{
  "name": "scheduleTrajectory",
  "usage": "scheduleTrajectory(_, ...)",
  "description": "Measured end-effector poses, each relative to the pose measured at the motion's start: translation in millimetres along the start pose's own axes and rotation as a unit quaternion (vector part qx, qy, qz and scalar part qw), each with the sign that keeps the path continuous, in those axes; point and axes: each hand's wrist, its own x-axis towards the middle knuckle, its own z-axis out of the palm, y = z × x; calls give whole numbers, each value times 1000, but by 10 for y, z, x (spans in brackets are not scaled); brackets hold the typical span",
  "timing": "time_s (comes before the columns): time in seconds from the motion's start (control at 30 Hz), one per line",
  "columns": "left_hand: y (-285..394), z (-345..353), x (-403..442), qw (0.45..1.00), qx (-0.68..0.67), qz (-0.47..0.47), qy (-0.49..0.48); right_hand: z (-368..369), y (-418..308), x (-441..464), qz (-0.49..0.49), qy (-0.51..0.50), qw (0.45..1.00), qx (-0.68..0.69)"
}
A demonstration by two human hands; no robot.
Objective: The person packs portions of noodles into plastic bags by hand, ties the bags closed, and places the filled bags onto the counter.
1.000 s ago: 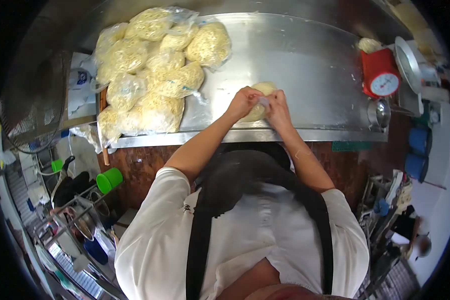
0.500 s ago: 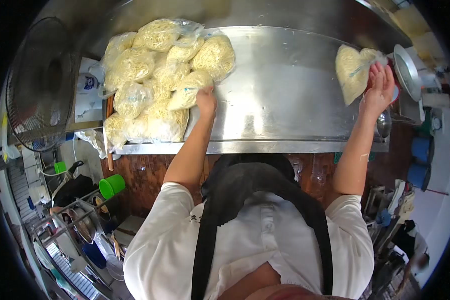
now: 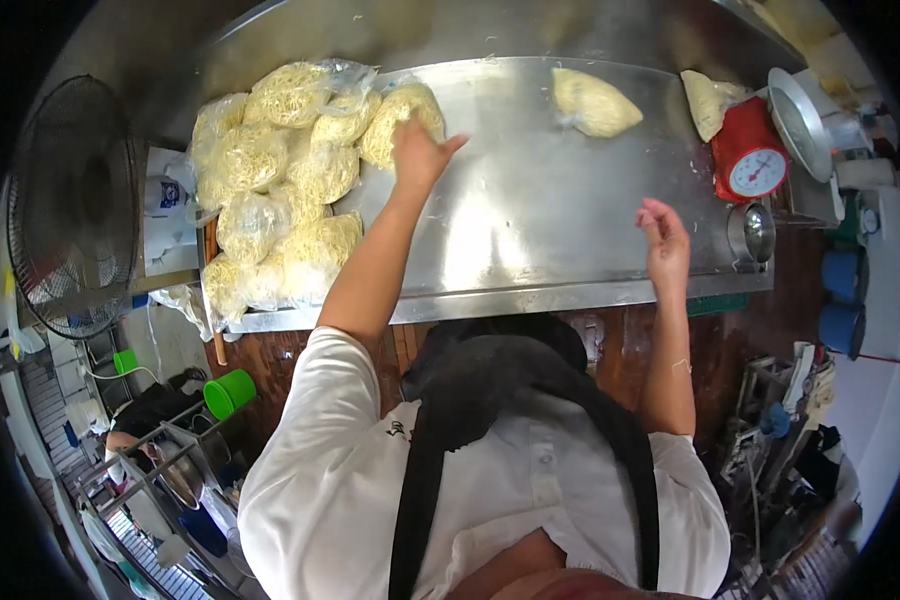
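My left hand [image 3: 423, 158] is at the right side of a pile of clear plastic bags of pale noodles. Its fingers reach over the nearest bag of noodles [image 3: 388, 112], and its thumb sticks out to the right; whether they press on the bag I cannot tell. My right hand [image 3: 667, 245] hovers above the front right of the steel table [image 3: 530, 210], fingers slightly bent and apart, nothing in it. Beyond it a single noodle bag [image 3: 597, 102] lies on its side. Another noodle bag [image 3: 708, 103] rests beside the red scale [image 3: 748, 150].
The scale carries a round metal pan [image 3: 800, 125]. A metal bowl [image 3: 752, 232] sits at the table's right front corner. To the left stand a large fan [image 3: 75, 205] and a green bucket [image 3: 230, 394]. Noodle scraps dot the steel.
My right hand has left the bags near the scale and come down and left, empty. One bag now lies alone mid-table. My left hand no longer grips its bag and has moved up.
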Motion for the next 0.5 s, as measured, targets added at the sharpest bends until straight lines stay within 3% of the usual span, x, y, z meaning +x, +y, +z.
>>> scheduleTrajectory(0.1, -734, 484, 58, 998, 36, -32, 36, 279, 154, -116, 15, -59, 998, -28)
scheduleTrajectory(0.17, -1052, 638, 186, 994, -92, 21, 62, 554, 212, -142, 7, -128, 990, -64)
scheduleTrajectory(0.23, -732, 243, 276, 976, -179, 30, 124, 853, 128, -134, -6, -179, 982, -51)
scheduleTrajectory(0.3, -555, -155, 342, 962, -233, 25, 136, 1215, -42, -76, -152, -166, 971, -78)
scheduleTrajectory(0.43, -5, -1305, 267, 914, -397, -82, 6, 1759, -1128, -16, -375, -200, 892, -156)
scheduleTrajectory(0.5, 166, -1655, 240, 871, -481, -96, -18, 2034, -1317, -73, -378, -195, 886, -183)
